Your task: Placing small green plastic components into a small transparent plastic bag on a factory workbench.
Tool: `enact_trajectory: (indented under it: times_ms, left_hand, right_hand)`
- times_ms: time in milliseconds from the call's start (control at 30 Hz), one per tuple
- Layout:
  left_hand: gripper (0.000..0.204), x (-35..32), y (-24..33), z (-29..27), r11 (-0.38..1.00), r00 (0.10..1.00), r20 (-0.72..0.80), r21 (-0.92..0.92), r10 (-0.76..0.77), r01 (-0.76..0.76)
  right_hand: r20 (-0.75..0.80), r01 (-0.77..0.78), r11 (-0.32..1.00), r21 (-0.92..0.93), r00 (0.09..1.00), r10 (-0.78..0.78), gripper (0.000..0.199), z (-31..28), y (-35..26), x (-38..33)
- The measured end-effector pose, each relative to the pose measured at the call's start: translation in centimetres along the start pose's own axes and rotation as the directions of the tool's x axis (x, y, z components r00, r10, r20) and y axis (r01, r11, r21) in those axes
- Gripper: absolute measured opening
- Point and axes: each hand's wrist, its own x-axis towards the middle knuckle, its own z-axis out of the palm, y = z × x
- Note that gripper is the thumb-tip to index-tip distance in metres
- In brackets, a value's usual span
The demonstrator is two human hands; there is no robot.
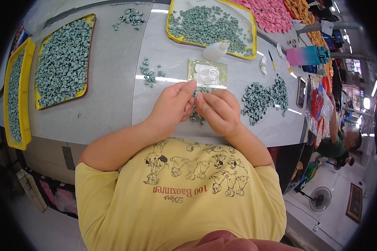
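Observation:
My left hand (171,102) and my right hand (220,109) meet over the near part of the table, both closed, fingertips pinched close together. Whatever they pinch is too small and too covered by the fingers to make out. Small grey-green pieces (197,118) lie under and between the hands. Just beyond the fingertips sits a flat, clear yellowish-green block (221,78) with a white patch (207,74) on it. A white squeeze bottle (216,51) is behind the block. Loose grey-green pieces (148,75) are left of the hands, with a larger heap (256,100) to the right.
Yellow-rimmed trays of grey-green pieces stand at the back (253,29), the left (88,62) and far left (26,94). A pink-and-blue drinking bottle (308,55), a yellow-handled knife (272,61) and pink pieces (268,14) are at the right. Beyond are a person (337,144) and a fan (320,198).

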Motion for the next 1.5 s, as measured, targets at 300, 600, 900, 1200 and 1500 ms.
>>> enact_trajectory:
  times_ms: [300, 600, 900, 1200, 1500]
  left_hand:
    - [0.027, 0.7, -1.0, 0.1, 0.927, 0.96, -0.025, 0.267, 0.279, -0.262]
    - [0.034, 1.1, -1.2, 1.0, 0.867, 0.998, 0.016, 0.494, 0.068, -0.067]
    - [0.026, 1.4, -1.2, 0.8, 0.993, 0.995, 0.097, 0.117, -0.009, -0.003]
    - [0.018, 1.0, -0.7, 0.5, 0.996, 0.982, 0.174, 0.06, -0.073, 0.063]
    - [0.022, 1.2, -0.5, 0.4, 0.986, 0.983, 0.171, -0.138, -0.071, 0.095]
  right_hand:
    - [0.074, -0.26, 0.93, 0.26, 0.966, 0.25, 0.022, -0.8, 0.1, -0.2]
    - [0.498, -0.657, 0.718, -0.229, 0.555, 0.666, 0.02, -7.8, 5.0, -3.6]
    - [0.509, -0.637, 0.609, -0.472, 0.367, 0.779, 0.016, -8.8, 4.0, -4.9]
    - [0.401, -0.804, 0.593, -0.044, 0.53, 0.747, 0.019, -6.1, 2.1, -1.8]
    - [0.219, -0.566, 0.804, 0.184, 0.821, 0.528, 0.023, -2.9, 0.6, 0.3]
